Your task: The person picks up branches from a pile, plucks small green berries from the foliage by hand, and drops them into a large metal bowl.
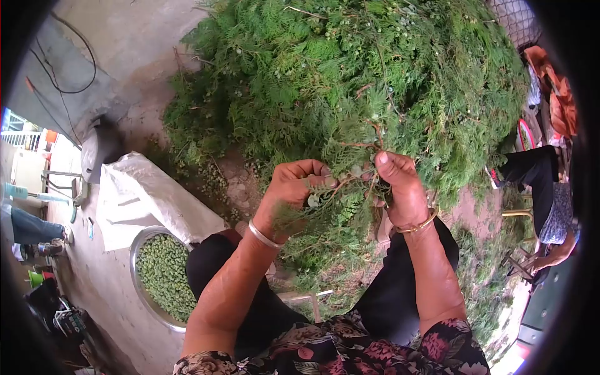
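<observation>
My left hand (294, 187) and my right hand (397, 184) both grip one leafy green cypress-like sprig (350, 175) with small pale berries, held above my knees. My left fingers curl around its lower twigs; my right thumb presses near its woody stem. Behind the sprig lies a big heap of the same green branches (350, 69). A silver bangle rings my left wrist and a gold one my right.
A metal basin (139, 275) full of picked green berries stands at my left knee, next to a white sack (140, 197). Another seated person (550, 200) is at the right edge. Loose sprigs litter the concrete ground (119, 37).
</observation>
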`<control>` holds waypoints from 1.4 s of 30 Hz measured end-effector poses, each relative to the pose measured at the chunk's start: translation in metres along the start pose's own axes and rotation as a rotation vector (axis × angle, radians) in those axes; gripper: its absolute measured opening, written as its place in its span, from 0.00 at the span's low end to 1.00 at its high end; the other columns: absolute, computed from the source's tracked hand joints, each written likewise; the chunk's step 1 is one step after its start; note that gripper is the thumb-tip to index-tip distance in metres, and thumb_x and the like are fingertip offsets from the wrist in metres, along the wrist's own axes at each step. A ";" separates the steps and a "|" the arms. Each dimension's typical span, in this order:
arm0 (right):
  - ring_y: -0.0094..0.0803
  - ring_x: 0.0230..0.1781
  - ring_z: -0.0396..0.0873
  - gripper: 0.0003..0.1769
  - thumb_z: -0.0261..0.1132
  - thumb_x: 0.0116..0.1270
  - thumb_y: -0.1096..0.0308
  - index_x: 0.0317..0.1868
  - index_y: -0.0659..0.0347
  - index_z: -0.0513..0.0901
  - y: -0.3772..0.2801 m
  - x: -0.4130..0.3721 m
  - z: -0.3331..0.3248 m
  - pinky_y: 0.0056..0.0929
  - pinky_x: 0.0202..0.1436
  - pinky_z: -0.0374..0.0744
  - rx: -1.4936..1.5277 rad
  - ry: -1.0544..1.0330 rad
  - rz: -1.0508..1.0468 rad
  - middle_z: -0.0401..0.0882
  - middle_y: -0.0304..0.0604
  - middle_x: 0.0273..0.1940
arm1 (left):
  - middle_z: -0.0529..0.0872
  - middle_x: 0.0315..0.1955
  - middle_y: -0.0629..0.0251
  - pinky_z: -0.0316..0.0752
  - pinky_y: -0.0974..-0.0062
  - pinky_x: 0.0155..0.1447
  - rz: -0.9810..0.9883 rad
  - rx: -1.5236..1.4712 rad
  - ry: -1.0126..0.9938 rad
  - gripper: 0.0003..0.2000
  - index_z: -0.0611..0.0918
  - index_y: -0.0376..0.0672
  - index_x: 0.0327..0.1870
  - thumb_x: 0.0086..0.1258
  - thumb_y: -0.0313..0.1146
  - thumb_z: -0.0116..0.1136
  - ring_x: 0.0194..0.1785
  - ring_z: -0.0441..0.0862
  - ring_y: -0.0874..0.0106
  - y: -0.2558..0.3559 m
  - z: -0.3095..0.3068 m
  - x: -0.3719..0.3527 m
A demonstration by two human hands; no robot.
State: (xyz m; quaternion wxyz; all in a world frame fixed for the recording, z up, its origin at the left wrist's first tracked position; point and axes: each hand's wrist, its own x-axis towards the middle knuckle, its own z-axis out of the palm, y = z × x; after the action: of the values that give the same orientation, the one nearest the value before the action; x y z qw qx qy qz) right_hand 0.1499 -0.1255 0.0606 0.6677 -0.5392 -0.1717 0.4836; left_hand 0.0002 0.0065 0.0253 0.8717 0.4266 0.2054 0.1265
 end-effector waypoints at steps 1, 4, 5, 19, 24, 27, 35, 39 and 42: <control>0.18 0.27 0.73 0.16 0.61 0.68 0.54 0.34 0.59 0.81 0.000 0.000 0.000 0.20 0.20 0.70 0.000 -0.028 0.004 0.79 0.34 0.28 | 0.85 0.30 0.61 0.77 0.81 0.32 0.033 -0.017 0.039 0.05 0.79 0.36 0.36 0.62 0.25 0.60 0.28 0.82 0.76 -0.002 0.002 0.000; 0.19 0.25 0.72 0.17 0.60 0.68 0.54 0.32 0.60 0.81 0.007 0.005 -0.003 0.20 0.19 0.70 -0.069 -0.029 -0.096 0.79 0.35 0.27 | 0.85 0.28 0.63 0.76 0.82 0.33 0.045 -0.092 0.099 0.05 0.79 0.35 0.36 0.62 0.26 0.60 0.27 0.82 0.77 0.003 0.018 -0.002; 0.19 0.25 0.72 0.17 0.60 0.68 0.54 0.32 0.60 0.81 0.007 0.004 -0.002 0.20 0.19 0.70 -0.071 -0.029 -0.095 0.79 0.35 0.27 | 0.85 0.27 0.64 0.75 0.82 0.32 0.024 -0.150 0.118 0.07 0.79 0.34 0.37 0.62 0.27 0.61 0.26 0.81 0.77 0.005 0.022 -0.003; 0.15 0.28 0.69 0.15 0.64 0.67 0.59 0.26 0.60 0.81 0.010 0.005 -0.001 0.19 0.37 0.68 -0.099 0.005 -0.072 0.78 0.30 0.25 | 0.82 0.22 0.68 0.70 0.85 0.26 0.087 0.047 0.282 0.08 0.81 0.35 0.35 0.60 0.30 0.65 0.21 0.76 0.82 0.000 0.008 0.000; 0.17 0.25 0.72 0.13 0.64 0.66 0.59 0.28 0.59 0.80 -0.001 0.000 0.001 0.19 0.26 0.68 -0.046 0.109 -0.063 0.79 0.33 0.25 | 0.82 0.25 0.67 0.70 0.85 0.26 0.128 -0.139 0.281 0.03 0.81 0.35 0.34 0.64 0.25 0.60 0.22 0.75 0.82 0.017 -0.019 0.001; 0.19 0.23 0.72 0.13 0.65 0.65 0.57 0.31 0.57 0.80 -0.001 0.003 -0.007 0.19 0.19 0.66 0.054 0.177 -0.032 0.80 0.35 0.26 | 0.82 0.27 0.67 0.72 0.83 0.28 0.051 -0.117 0.251 0.03 0.80 0.35 0.34 0.65 0.25 0.58 0.25 0.77 0.81 0.015 -0.012 -0.004; 0.20 0.20 0.70 0.15 0.64 0.65 0.55 0.33 0.60 0.79 0.004 0.006 -0.009 0.18 0.16 0.65 0.061 0.115 -0.038 0.79 0.38 0.27 | 0.83 0.25 0.68 0.77 0.79 0.31 0.000 -0.194 -0.171 0.10 0.81 0.33 0.34 0.65 0.33 0.60 0.26 0.81 0.77 -0.004 -0.017 -0.008; 0.20 0.19 0.69 0.15 0.63 0.66 0.56 0.33 0.60 0.79 -0.001 0.003 -0.005 0.19 0.16 0.65 0.026 0.117 -0.031 0.79 0.38 0.27 | 0.83 0.25 0.67 0.79 0.77 0.31 0.001 -0.105 -0.083 0.11 0.81 0.33 0.35 0.67 0.35 0.58 0.29 0.83 0.76 -0.001 -0.018 -0.017; 0.20 0.22 0.71 0.14 0.63 0.67 0.57 0.33 0.60 0.80 -0.001 0.002 -0.001 0.19 0.16 0.66 0.005 0.187 -0.016 0.79 0.38 0.28 | 0.84 0.25 0.67 0.79 0.78 0.32 -0.100 -0.139 -0.058 0.12 0.81 0.33 0.36 0.68 0.35 0.58 0.29 0.82 0.77 0.008 -0.008 -0.013</control>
State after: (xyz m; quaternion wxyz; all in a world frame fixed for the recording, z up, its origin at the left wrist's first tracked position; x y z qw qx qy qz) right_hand 0.1521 -0.1245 0.0608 0.6861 -0.5788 -0.1116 0.4265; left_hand -0.0155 0.0117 0.0302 0.9100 0.3579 0.1917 0.0844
